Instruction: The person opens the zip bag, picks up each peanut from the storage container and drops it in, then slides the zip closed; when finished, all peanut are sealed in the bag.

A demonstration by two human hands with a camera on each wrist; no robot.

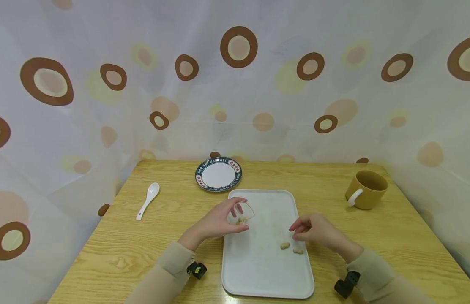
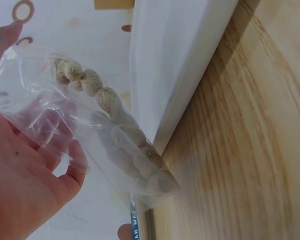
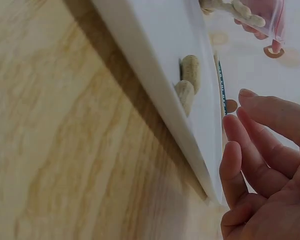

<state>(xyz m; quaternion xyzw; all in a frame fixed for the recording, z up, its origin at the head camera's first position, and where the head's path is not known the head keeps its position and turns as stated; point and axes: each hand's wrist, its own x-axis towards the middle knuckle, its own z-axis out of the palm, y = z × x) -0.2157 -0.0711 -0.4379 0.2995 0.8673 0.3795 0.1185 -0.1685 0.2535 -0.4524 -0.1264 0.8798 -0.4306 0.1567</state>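
Two peanuts [image 1: 285, 245] lie on the white tray [image 1: 267, 274], right side. Just beyond, my right hand [image 1: 316, 231]: fingers loosely bent, apart. My left hand [image 1: 219, 220]: fingers clamped on a clear bag of peanuts [image 2: 85, 130], above the tray's left side. Farther along the bench [image 1: 372, 245]: spoon [image 1: 151, 192], mug [image 1: 364, 190], plate [image 1: 218, 175].

We see a white spoon [image 1: 148, 198] at left | a round plate [image 1: 218, 175] at back | a brown cup [image 1: 366, 196] at right

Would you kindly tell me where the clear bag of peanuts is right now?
In the head view, the clear bag of peanuts is in the left hand, by the white tray's left edge, left of two loose peanuts.
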